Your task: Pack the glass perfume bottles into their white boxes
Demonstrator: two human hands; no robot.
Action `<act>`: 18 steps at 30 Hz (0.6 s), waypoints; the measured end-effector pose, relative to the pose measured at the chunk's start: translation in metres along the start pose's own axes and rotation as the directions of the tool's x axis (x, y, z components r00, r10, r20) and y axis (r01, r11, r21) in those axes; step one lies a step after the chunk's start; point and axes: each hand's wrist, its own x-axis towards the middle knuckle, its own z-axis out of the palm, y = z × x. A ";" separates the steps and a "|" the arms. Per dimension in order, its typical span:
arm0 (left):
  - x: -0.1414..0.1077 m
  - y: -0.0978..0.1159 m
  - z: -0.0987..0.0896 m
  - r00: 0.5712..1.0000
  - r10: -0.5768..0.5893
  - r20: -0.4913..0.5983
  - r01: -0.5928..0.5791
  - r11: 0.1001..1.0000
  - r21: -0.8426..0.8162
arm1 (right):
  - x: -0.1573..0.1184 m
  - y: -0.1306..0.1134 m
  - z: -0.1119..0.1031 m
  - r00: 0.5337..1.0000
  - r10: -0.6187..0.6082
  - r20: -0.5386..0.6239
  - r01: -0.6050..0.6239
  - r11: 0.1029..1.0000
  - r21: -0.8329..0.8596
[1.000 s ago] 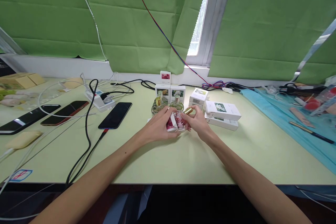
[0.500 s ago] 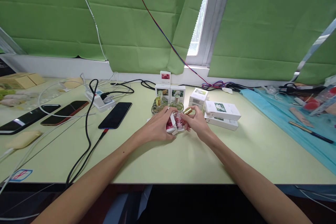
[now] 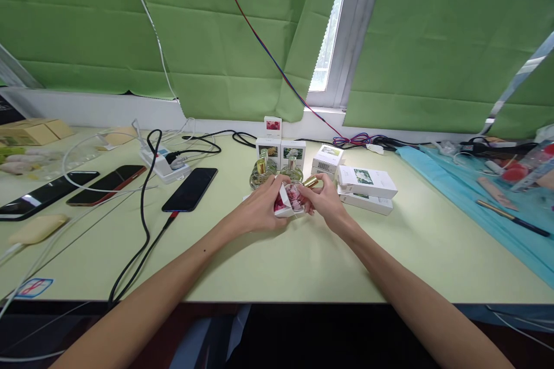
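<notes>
My left hand is wrapped round a small white box with a pink flower print, near the middle of the table. On its right side, my right hand grips a glass bottle by its gold cap. The bottle's clear body lies at the open end of the box, partly hidden by the fingers. Right behind the hands stand glass bottles with gold caps, one at the left and another at the right.
Upright flower-print boxes stand behind the bottles. White boxes lie stacked to the right. On the left are a black phone, a power strip and cables. Blue plastic sheeting covers the right side, with a pen on it.
The bottle and its gold cap have shifted slightly left, closer to the box. The box's end flap has changed position a little. Both hands keep their hold.
</notes>
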 end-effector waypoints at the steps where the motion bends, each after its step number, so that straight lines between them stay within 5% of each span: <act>1: 0.000 0.000 0.000 1.000 -0.007 0.002 0.007 1.000 0.004 | 0.000 0.000 0.000 1.000 -0.001 -0.003 0.001 1.000 0.000; 18: 0.003 0.004 -0.002 0.997 -0.070 0.013 0.070 0.998 0.004 | 0.001 0.001 0.000 1.000 -0.007 0.008 0.007 1.000 0.021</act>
